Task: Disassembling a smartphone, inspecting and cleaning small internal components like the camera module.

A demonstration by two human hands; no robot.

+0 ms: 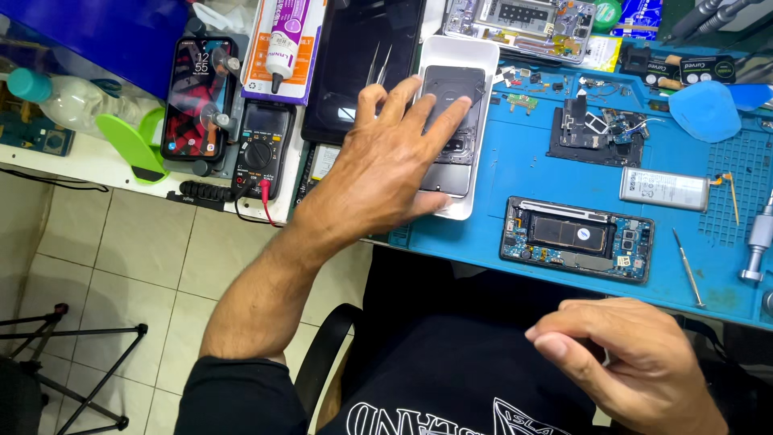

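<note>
Dark phone back cover [452,129]: a flat, glossy rectangle with a circular coil pattern showing at its upper part, lying in a shallow white rectangular tray [483,56] with rounded corners. The tray sits at the left edge of the blue work mat [523,193], on the surface.

Left hand [382,165]: reaches across from the left and lies flat, palm down, over the lower left part of the cover. Its fingers [451,117] are spread apart and extended, the fingertips resting on the dark panel; nothing is clasped.

Right hand [636,362]: held low over the lap, apart from the surface. Its fingers [564,350] are curled loosely together, thumb against the forefinger; whether something small is pinched there cannot be told.

On the mat, right of the tray: an opened phone chassis [576,238] with bare circuit board and dark central cavity; above it a black frame piece with small loose parts [596,129]; a silver rectangular battery [664,189]; a thin metal screwdriver [688,266]; a rounded blue plastic pick [704,111].

Left of the tray: a dark glass panel [362,64] bearing metal tweezers [380,64]; a black multimeter [262,149] with a round dial and a red lead; a lit phone [197,97] in a clamp; a white adhesive tube [283,36] on an orange card; a clear plastic bottle [68,97] with a teal cap.
</note>
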